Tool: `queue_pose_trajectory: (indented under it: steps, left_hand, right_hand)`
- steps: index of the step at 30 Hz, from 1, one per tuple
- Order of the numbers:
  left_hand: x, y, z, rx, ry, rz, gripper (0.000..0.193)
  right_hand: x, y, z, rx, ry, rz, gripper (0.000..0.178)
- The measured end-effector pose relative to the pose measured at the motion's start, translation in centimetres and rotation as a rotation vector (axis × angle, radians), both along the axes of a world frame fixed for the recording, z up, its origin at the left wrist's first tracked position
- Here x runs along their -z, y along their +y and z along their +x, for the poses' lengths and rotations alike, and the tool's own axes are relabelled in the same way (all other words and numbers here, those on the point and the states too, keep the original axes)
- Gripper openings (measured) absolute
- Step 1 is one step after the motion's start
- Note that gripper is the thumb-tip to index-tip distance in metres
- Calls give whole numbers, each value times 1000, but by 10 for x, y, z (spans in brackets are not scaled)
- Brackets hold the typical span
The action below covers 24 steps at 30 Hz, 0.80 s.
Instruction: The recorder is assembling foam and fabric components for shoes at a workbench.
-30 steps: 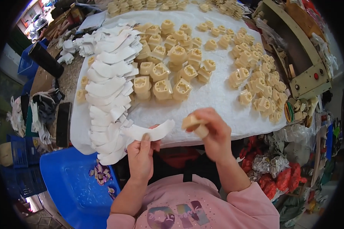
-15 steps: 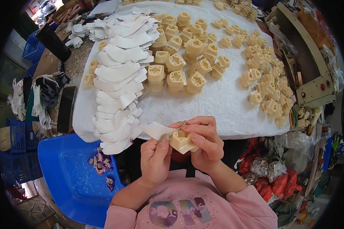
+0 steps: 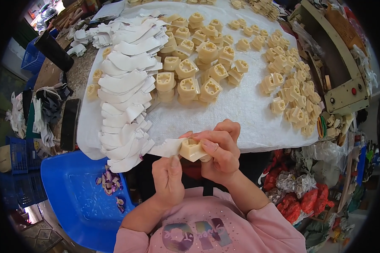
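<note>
In front of my chest, at the table's near edge, my right hand [image 3: 221, 154] grips a hollow, cream-coloured moulded piece [image 3: 191, 152] with an angular rim. A white, curved, cloth-like strip [image 3: 166, 148] reaches from the left up to the piece's side. My left hand [image 3: 168, 175] is closed on that strip, thumb in front at its lower edge and fingertips behind. Whether the strip is fixed to the piece I cannot tell. To the left lies a long overlapping row of similar white strips [image 3: 124, 84]. Beyond my hands stand stacked cream pieces [image 3: 188, 88].
Smaller cream pieces [image 3: 297, 97] lie on the right of the white-covered table [image 3: 245, 122]. A blue tub [image 3: 67, 185] with purple wrappers is at lower left. A dark phone [image 3: 70, 124] rests on the side table. A metal machine frame [image 3: 346, 95] and red bags [image 3: 310, 202] are at right.
Both hands and the cream piece have moved slightly left. The white strip has swung to a flatter angle, its end now against the piece's side, and my right fingers reach further over the rim.
</note>
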State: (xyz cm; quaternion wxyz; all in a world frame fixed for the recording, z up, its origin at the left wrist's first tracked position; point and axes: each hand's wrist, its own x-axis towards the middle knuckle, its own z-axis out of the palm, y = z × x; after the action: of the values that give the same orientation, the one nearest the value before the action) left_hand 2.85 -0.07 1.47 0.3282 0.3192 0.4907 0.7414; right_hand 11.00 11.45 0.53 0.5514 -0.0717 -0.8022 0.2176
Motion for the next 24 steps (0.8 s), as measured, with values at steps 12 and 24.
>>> queue_pose_trajectory:
  steps: [12, 24]
  left_hand:
    - [-10, -4, -15, -202, 489, -275, 14]
    - [5, -4, -9, -182, 657, -217, 22]
  right_hand:
    - [-32, -5, 14, 94, -544, 98, 26]
    - [-12, 8, 15, -104, -453, -57, 24]
